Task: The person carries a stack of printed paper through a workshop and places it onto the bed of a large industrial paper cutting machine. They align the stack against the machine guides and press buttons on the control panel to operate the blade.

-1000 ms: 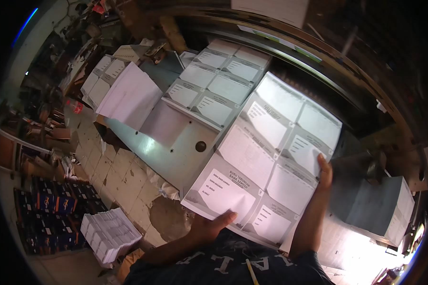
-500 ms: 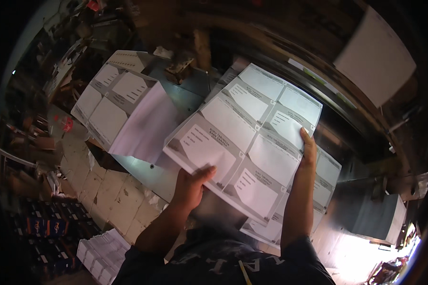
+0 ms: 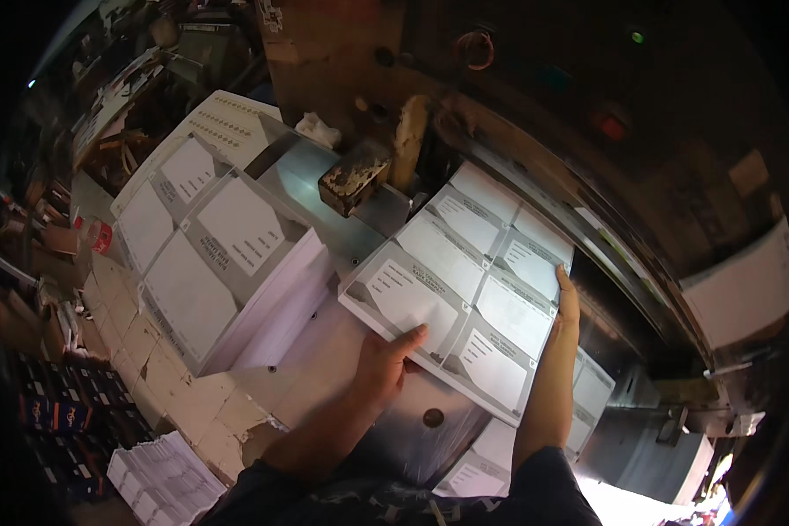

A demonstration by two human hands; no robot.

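A thick stack of printed sheets point(image 3: 465, 285), white and grey with a repeated cover layout, lies tilted between my hands. My left hand point(image 3: 386, 368) grips its near left edge, thumb on top and fingers underneath. On the opposite edge, at the right, my right hand point(image 3: 568, 302) is closed round the side with its thumb near the far corner. More sheets with the same print point(image 3: 592, 386) lie beneath and to the right, partly hidden by the stack and my right forearm. A taller pile of matching sheets point(image 3: 237, 245) stands to the left.
A metal worktable point(image 3: 412, 438) supports the sheets. At its far side sit a worn block point(image 3: 352, 182) and crumpled white paper point(image 3: 318, 130). A dark machine body point(image 3: 517, 96) rises beyond. Lower left, a paper stack point(image 3: 162, 482) stands near dark boxes point(image 3: 70, 421).
My view has shifted, showing more of the machine and the left pile. The held stack now appears smaller and lower, farther from me. Both hands keep their hold.
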